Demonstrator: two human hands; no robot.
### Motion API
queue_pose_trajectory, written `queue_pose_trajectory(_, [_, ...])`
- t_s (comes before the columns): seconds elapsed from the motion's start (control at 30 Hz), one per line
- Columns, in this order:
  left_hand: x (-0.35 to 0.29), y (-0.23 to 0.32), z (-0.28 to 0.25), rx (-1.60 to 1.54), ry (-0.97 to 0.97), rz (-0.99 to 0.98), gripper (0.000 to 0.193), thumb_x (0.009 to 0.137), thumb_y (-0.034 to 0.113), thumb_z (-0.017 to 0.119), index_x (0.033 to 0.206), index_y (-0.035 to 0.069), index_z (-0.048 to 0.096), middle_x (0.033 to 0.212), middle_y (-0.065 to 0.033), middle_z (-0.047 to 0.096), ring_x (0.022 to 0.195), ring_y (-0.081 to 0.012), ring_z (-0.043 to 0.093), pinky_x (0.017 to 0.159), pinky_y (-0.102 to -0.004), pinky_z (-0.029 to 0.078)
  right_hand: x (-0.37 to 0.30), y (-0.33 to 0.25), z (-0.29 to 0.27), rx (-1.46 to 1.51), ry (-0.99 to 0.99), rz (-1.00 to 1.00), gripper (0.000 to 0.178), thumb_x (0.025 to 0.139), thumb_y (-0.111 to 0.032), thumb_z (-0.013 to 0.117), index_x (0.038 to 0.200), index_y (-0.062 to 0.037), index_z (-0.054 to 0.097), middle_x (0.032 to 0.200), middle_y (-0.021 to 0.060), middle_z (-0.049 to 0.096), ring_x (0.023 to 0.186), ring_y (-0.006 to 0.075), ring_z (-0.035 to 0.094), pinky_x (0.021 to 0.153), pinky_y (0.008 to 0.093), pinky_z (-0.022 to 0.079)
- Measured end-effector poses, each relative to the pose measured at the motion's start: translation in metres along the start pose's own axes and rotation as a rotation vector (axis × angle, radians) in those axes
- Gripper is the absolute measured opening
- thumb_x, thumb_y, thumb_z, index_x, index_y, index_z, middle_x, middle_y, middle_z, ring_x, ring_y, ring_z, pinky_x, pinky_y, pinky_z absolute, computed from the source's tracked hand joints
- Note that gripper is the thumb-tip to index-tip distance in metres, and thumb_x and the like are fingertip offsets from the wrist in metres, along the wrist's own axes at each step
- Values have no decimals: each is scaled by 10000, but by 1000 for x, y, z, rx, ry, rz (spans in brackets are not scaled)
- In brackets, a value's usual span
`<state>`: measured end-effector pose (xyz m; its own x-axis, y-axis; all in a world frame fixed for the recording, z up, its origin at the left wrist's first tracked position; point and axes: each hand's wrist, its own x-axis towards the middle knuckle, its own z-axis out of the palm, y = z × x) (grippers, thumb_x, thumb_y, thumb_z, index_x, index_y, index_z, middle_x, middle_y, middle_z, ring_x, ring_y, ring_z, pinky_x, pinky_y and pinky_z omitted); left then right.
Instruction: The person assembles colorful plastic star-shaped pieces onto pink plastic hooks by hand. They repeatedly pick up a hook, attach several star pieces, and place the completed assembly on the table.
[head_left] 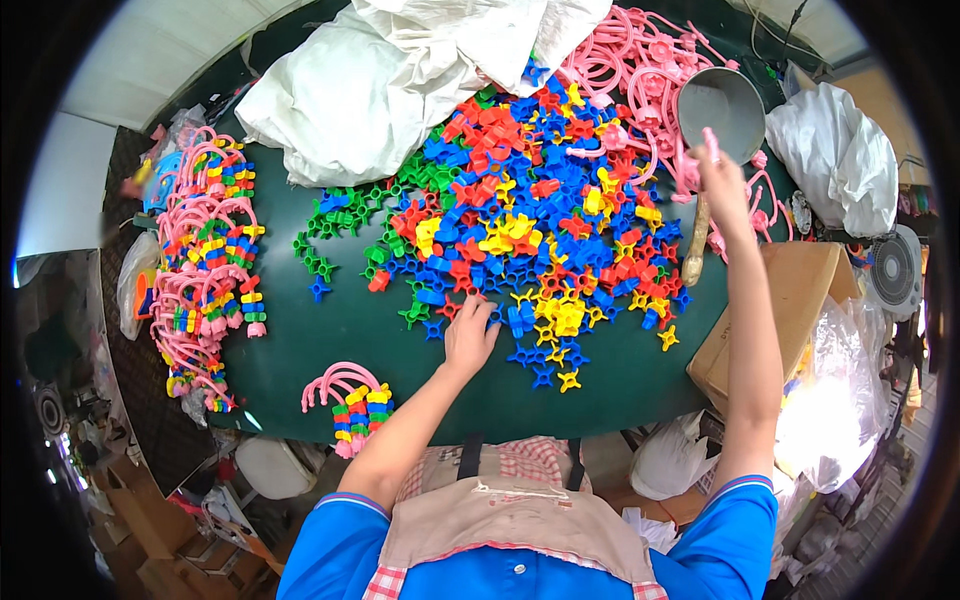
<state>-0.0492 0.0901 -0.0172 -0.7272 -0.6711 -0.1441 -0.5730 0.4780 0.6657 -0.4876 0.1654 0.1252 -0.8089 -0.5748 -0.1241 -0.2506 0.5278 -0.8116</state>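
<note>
While the left hand (470,335) rests flat-fingered at the near edge of the heap (530,210), the right hand (722,185) is stretched well beyond it, up at the heap's far right corner. Its grip is clamped on a pink piece (708,140), a slim thing whose long axis points away from the person, up toward the grey metal bowl (722,105) just past the fingertips. The left grip is loose, fingers spread and touching small blue and yellow pieces (545,350) at the heap's near fringe; whether it pinches one I cannot tell. So the left hand is the nearer one to the heap, and the pink piece lies to the heap's right, apart from it.

Made of small star-shaped plastic connectors, glossy and hard, the heap is red, blue and yellow in the middle with green ones toward its left. It lies on a dark green bench (330,340). Beyond the heap's right side sits a tangle of pink curved hooks (640,55). Behind the heap lie white crumpled sacks (370,80). Left of the heap, finished pink hooks strung with coloured pieces (205,250) are piled; one more such bundle (350,400) lies near the left forearm. Right of the heap stands a cardboard box (800,290).
</note>
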Motion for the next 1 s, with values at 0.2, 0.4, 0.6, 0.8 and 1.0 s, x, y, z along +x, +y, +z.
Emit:
queue_pose_trajectory(0.2, [-31,3,-25,52,-73,163,327,823,93,710,1135,46,628,1070,-117,597,957,-341,625,782,-420,525,-86,-77,-26,485,170,-240,294,1076,-320,476,1073,-53,600,624,-93,320,511,-1,290,453,203,230])
queue_pose_trajectory(0.4, [-33,-30,-48,-35,163,116,348,882,65,630,1224,129,629,1120,-133,609,895,-389,660,724,-471,540,-187,-29,-29,451,-42,129,339,1064,-324,484,1127,-52,678,605,-121,348,467,-9,281,406,211,188])
queue_pose_trajectory(0.6, [9,-36,-40,204,-93,74,191,854,62,655,1042,90,667,1080,-123,604,899,-376,651,761,-475,538,-252,122,-10,-21,-307,210,261,964,-275,640,971,-31,734,596,-85,476,456,21,379,405,220,267])
queue_pose_trajectory(0.8, [10,-43,-51,96,-18,92,187,843,77,682,1030,69,683,1007,-137,603,871,-348,646,765,-458,525,-300,195,25,-250,386,144,649,843,-256,765,1361,12,480,1296,227,497,1215,388,507,1057,454,409])
queue_pose_trajectory(1.0, [4,10,-29,-172,12,258,232,827,28,713,1058,29,693,975,-136,600,877,-318,637,760,-383,521,-358,260,76,-469,498,444,496,849,-298,753,1172,13,541,1062,228,581,1064,407,559,961,488,447])
